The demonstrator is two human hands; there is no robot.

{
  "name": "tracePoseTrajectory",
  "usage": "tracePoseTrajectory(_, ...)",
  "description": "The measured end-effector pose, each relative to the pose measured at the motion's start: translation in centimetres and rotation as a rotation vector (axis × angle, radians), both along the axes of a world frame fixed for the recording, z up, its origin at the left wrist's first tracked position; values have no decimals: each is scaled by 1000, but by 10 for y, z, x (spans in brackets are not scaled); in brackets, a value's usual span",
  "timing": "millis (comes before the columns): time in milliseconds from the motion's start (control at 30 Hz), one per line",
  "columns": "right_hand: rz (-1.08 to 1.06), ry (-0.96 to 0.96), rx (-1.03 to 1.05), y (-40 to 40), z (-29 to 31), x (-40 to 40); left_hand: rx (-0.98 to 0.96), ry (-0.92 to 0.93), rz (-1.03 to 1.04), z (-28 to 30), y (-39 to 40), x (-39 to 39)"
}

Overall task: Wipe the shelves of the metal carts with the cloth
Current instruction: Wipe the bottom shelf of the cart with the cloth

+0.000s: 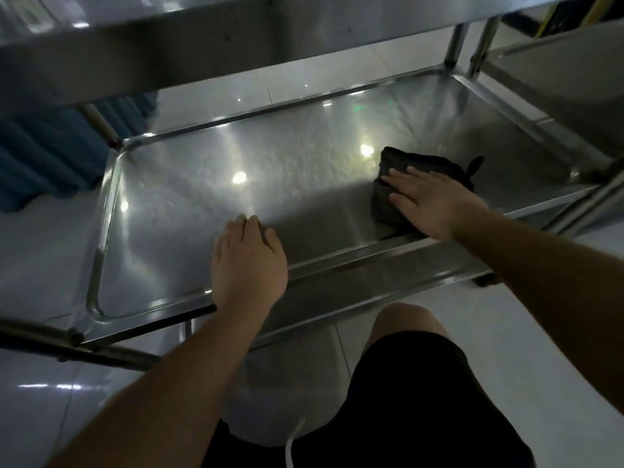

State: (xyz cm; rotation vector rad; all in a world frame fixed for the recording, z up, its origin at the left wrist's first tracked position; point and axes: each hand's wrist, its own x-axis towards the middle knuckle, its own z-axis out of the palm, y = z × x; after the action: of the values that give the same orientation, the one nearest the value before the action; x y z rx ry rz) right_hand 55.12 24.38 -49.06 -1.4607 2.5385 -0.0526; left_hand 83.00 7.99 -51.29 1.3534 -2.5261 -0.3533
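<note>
A: Right hand (435, 201) flat, fingers straight, pressing cloth (418, 170) on shelf (236, 197), right end. Left hand (248, 261) relaxed, resting on front rim.

B: Risk: cart rolling under push; cloth slipping free.

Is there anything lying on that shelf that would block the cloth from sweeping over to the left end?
Nothing visible lies on the shelf left of the cloth. Only the left hand, over the near rim, sits along that side; the right hand presses the cloth.
</note>
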Motion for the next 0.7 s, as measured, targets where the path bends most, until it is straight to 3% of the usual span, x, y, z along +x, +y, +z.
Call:
tracePoseTrajectory(133, -50, 11, -29, -16, -1, 45, 2, -22, 0, 3, -1, 0)
tracePoseTrajectory(333, 170, -49, -166, -37, -11, 133, 27, -85, -17, 7, -6, 6)
tracePoseTrajectory(467, 129, 13, -144, -12, -6, 80, 31, -103, -43, 11, -5, 6)
tracePoseTrajectory(700, -349, 3, 59, 85, -2, -96, 33, -127, -46, 12, -1, 6)
